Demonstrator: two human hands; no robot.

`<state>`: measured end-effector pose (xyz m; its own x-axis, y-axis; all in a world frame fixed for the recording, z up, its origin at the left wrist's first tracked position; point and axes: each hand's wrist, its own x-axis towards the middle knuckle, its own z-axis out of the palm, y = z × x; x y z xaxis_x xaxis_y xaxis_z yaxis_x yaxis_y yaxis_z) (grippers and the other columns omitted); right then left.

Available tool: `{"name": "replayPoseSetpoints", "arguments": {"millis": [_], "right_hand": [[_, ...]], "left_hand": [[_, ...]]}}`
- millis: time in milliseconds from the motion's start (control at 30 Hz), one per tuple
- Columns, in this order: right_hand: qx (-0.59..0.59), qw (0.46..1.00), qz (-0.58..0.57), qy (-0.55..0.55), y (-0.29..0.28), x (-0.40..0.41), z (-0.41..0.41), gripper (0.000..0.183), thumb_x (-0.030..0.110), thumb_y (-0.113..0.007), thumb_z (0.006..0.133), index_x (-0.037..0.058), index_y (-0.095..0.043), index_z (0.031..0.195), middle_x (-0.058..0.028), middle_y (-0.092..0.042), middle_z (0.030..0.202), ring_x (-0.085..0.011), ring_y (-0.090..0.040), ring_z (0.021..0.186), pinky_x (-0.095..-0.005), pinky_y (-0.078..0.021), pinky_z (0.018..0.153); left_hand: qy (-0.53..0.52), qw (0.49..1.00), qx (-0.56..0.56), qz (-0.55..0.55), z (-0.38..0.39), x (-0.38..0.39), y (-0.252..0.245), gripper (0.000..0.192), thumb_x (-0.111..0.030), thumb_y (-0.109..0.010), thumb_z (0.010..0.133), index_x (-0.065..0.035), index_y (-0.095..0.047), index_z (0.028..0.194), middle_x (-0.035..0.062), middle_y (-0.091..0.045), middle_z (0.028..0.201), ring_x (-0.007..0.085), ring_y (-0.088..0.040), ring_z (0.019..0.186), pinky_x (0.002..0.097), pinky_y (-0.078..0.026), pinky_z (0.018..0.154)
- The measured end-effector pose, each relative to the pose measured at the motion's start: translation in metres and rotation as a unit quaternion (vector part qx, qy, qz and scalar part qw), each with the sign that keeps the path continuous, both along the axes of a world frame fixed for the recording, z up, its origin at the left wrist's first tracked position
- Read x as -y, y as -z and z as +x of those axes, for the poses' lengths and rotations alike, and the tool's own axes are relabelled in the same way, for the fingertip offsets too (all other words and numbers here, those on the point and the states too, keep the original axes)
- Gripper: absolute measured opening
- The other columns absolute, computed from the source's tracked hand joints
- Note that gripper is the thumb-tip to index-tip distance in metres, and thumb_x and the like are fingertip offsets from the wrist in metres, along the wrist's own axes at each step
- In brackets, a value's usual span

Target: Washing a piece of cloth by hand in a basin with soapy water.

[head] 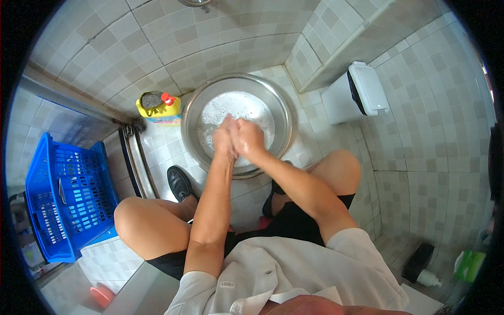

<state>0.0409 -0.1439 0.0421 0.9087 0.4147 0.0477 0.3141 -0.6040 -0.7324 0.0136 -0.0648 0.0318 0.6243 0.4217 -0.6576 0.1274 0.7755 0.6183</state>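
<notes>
My left hand (223,136) and my right hand (248,138) press against each other above a round stainless steel basin (284,130). Both look wet. Foamy, whitish water (240,103) fills the bottom of the basin, with bubbles across its surface. The fingers of my right hand curl in towards the left, and the left hand's fingers point away from me. Any small thing between the palms is hidden. Just left of the basin stands a yellow detergent bottle (171,112) with a red cap (168,99). A grey scouring pad (151,100) rests at its top.
A blue plastic basket (78,189) stands at left, beyond a metal door track (139,165). At right is a white lidded bin (342,96) with a black liner. A black pump bottle (419,260) and a green packet (470,265) lie lower right. Tiled walls enclose the floor.
</notes>
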Motion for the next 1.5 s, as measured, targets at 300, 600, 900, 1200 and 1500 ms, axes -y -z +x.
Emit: {"name": "replayPoseSetpoints", "arguments": {"millis": [300,600,900,1200,1500], "right_hand": [[-0.003,0.998,-0.057,-0.006,-0.009,0.009,-0.005,0.043,0.034,-0.042,0.097,0.0014,-0.062,0.078,-0.0236,-0.065,0.082,-0.0436,-0.063,0.077,-0.0529,-0.0488,0.072],[-0.002,0.999,0.008,-0.032,-0.009,0.005,-0.004,0.039,0.032,-0.042,0.098,0.0009,-0.062,0.085,-0.0264,-0.064,0.084,-0.0456,-0.062,0.082,-0.0544,-0.047,0.074],[-0.208,0.97,0.09,0.085,0.05,0.041,0.074,0.051,0.04,-0.052,0.097,-0.0058,-0.06,0.118,-0.0182,-0.064,0.112,-0.0295,-0.059,0.103,-0.0378,-0.0426,0.095],[-0.551,0.815,0.18,0.024,-0.011,0.042,0.034,0.057,0.048,-0.054,0.095,0.0084,-0.049,0.136,-0.0096,-0.056,0.131,-0.0283,-0.055,0.119,-0.0454,-0.0473,0.092],[-0.386,0.867,0.313,0.025,-0.026,0.032,0.037,0.042,0.004,-0.058,0.081,0.001,-0.053,0.122,-0.0115,-0.06,0.111,-0.027,-0.061,0.103,-0.0397,-0.0498,0.09]], "left_hand": [[0.003,0.999,-0.034,0.033,-0.003,0.008,-0.006,0.043,-0.03,-0.06,0.093,0.0095,-0.061,0.11,0.0207,-0.066,0.106,0.0275,-0.065,0.087,0.0396,-0.054,0.072],[-0.052,0.998,0.004,0.047,-0.007,0.013,-0.037,0.048,-0.025,-0.054,0.094,0.0136,-0.054,0.122,0.0264,-0.058,0.125,0.0295,-0.059,0.11,0.0386,-0.05,0.089],[0.04,0.994,0.054,-0.082,-0.006,0.022,-0.035,0.068,-0.04,-0.066,0.087,0.0013,-0.046,0.138,0.0228,-0.042,0.146,0.0359,-0.04,0.134,0.0484,-0.031,0.11],[-0.134,0.941,0.235,-0.206,-0.002,-0.003,-0.014,0.025,-0.027,-0.068,0.088,-0.0042,-0.059,0.088,0.012,-0.062,0.08,0.0272,-0.064,0.068,0.0418,-0.054,0.064],[-0.137,0.975,0.154,-0.078,0.004,-0.002,-0.006,0.021,-0.021,-0.071,0.086,-0.0051,-0.057,0.086,0.0071,-0.06,0.078,0.018,-0.059,0.068,0.0358,-0.051,0.06]]}}
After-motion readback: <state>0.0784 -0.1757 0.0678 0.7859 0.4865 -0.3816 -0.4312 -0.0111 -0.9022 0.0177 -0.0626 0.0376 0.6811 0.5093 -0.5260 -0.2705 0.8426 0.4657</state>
